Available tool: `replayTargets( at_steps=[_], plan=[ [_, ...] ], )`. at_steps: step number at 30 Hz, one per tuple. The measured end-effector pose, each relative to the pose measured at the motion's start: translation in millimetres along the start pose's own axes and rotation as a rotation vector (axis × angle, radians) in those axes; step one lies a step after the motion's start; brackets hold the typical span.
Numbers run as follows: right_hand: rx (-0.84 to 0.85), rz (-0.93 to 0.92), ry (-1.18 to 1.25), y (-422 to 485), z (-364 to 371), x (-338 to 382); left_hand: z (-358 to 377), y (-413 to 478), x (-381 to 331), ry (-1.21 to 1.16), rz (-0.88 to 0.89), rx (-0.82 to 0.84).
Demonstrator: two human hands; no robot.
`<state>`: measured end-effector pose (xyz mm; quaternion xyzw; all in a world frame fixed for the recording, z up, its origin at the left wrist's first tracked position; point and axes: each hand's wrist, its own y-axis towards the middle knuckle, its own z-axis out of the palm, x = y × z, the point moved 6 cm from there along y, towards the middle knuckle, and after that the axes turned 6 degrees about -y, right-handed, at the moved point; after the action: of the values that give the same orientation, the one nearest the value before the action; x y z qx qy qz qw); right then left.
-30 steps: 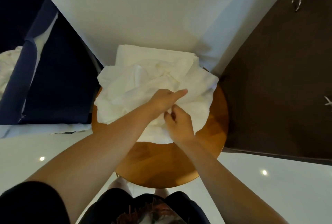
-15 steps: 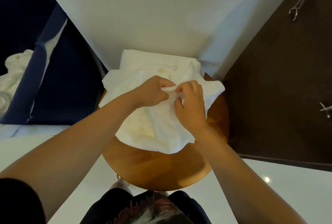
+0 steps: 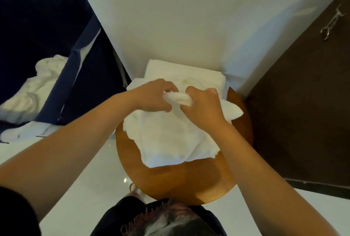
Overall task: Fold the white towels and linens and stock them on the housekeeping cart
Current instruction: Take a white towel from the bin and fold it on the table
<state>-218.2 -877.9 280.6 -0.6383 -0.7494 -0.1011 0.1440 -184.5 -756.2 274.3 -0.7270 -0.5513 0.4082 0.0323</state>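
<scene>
Left hand [image 3: 153,96] and right hand [image 3: 205,108] both clenched on one bunched edge of the white towel [image 3: 170,137]. It's centre frame, draped over the round wooden table [image 3: 189,184] and lapping the folded towel stack [image 3: 181,74] above it. Terry reads light, limp and grippy, so I'd pinch corners rather than mid-edge or it'll sag. Room is tight: wall above, dark panel [image 3: 303,112] right, table rim close below, open side toward the navy fabric bin [image 3: 64,84] upper left.
</scene>
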Motion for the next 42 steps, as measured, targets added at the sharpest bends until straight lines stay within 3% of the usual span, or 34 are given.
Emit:
replayTargets(
  at_steps=[3, 6, 11, 17, 19, 22, 25, 27, 32, 34, 38, 42],
  plan=[
    [-0.017, -0.053, -0.003, 3, -2, 14, 7, -3, -13, -0.184, 0.101, -0.11],
    [0.208, -0.001, 0.134, 2, -4, 10, 2, -8, -10, -0.32, 0.102, -0.218],
    [0.473, 0.03, 0.243, -8, -31, 3, -17, -25, -26, -0.345, 0.142, -0.211],
    [0.673, 0.137, 0.145, -15, -41, -3, -73, -47, -29, -0.267, 0.118, -0.241],
    [0.612, 0.177, 0.125, -11, -40, 0, -92, -50, -18, -0.24, 0.1, -0.303],
    [0.28, 0.194, -0.064, -1, -51, 14, -106, -48, 0, -0.134, 0.055, -0.368],
    [0.013, 0.129, -0.162, 2, -64, 44, -84, -46, -10, -0.062, 0.128, -0.21],
    [-0.024, 0.079, -0.146, 4, -65, 64, -72, -47, -23, -0.113, 0.238, -0.183],
    [-0.105, 0.129, 0.135, 8, -76, 77, -95, -55, -26, -0.296, 0.317, -0.441],
    [-0.136, 0.079, 0.237, 6, -86, 82, -102, -61, -30, -0.406, 0.33, -0.369],
    [-0.14, 0.055, 0.484, -1, -115, 93, -121, -81, -43, -0.9, 0.414, -0.021],
    [-0.105, 0.031, 0.539, 4, -136, 99, -148, -99, -64, -0.834, 0.53, 0.124]
  ],
)
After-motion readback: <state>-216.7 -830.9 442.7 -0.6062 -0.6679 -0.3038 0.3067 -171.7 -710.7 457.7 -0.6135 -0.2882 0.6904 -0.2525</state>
